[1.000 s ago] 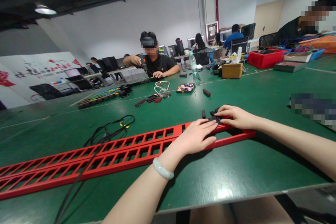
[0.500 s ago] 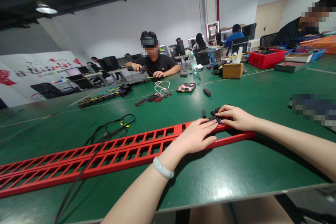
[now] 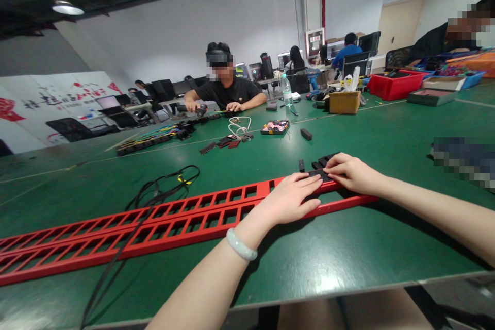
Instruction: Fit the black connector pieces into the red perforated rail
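Observation:
A long red slotted frame (image 3: 185,232), divided into two rows of openings, lies across the table in front of me. My left hand (image 3: 292,196) rests flat over its right part, fingers stretched toward a black plastic part (image 3: 319,174) seated in the back row. At that part's right end, the fingertips of my right hand (image 3: 353,172) are pinched together on it; their exact grip is partly hidden. Just behind the frame are several black blocks (image 3: 324,161) and a small upright black piece (image 3: 301,165).
A black cable (image 3: 127,245) crosses the frame's left half. Farther back are a wired box (image 3: 275,127), a black block (image 3: 306,134), a water bottle (image 3: 286,91), a cardboard box (image 3: 344,102) and a red bin (image 3: 396,85). Across the table, a person (image 3: 237,90) holds a drill (image 3: 201,109).
My right fingers have drawn together and shifted slightly right, uncovering more of the black part. The left hand stays nearly in place. The person opposite has lowered the drill a little.

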`<state>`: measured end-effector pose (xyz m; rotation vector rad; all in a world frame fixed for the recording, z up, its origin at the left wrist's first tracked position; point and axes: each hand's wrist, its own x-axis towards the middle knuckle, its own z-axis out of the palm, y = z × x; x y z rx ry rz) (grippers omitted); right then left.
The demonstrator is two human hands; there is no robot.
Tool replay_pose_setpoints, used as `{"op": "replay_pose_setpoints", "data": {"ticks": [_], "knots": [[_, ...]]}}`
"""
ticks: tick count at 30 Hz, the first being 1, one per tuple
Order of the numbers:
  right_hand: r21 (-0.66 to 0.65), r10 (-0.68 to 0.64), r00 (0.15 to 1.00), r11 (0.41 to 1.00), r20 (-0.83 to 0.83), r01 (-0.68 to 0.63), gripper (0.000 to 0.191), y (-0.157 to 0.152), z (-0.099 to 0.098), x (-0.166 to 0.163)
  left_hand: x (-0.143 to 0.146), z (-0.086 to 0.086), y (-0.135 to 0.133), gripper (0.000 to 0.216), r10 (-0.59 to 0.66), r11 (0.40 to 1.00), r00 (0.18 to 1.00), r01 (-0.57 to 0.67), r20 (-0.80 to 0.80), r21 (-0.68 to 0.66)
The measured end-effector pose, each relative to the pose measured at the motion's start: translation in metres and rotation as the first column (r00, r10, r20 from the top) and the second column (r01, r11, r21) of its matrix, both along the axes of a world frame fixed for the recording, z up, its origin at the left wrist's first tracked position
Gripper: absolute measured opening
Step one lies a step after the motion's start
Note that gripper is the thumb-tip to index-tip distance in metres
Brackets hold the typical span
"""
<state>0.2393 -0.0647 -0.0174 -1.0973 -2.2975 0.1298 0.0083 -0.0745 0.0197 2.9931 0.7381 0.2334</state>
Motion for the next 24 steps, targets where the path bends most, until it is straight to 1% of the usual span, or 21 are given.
{"op": "replay_pose_setpoints", "data": {"ticks": [6, 13, 18, 24], "knots": [[-0.019, 0.041, 0.999, 0.999, 0.004, -0.041, 0.030, 0.0006, 0.0008, 0.0009, 0.0004, -0.0012, 0.0005, 0.044, -0.002, 1.000, 1.000, 0.002, 0.006, 0.001], [-0.017, 0.031, 0.999, 0.999, 0.037, -0.030, 0.030, 0.0020, -0.0044, 0.0036, -0.0003, -0.0044, 0.0015, 0.045, -0.021, 1.000, 1.000, 0.021, -0.004, 0.006], [-0.010, 0.038, 0.998, 0.999, 0.050, -0.038, 0.030, 0.0036, -0.0079, 0.0056, 0.0003, -0.0075, 0.0017, 0.045, -0.011, 1.000, 1.000, 0.011, -0.006, 0.018], [0.015, 0.018, 0.996, 1.000, 0.087, -0.020, 0.030, 0.0018, -0.0079, 0.0039, 0.0014, -0.0061, 0.0008, 0.045, -0.025, 0.999, 1.000, 0.025, -0.001, 0.019]]}}
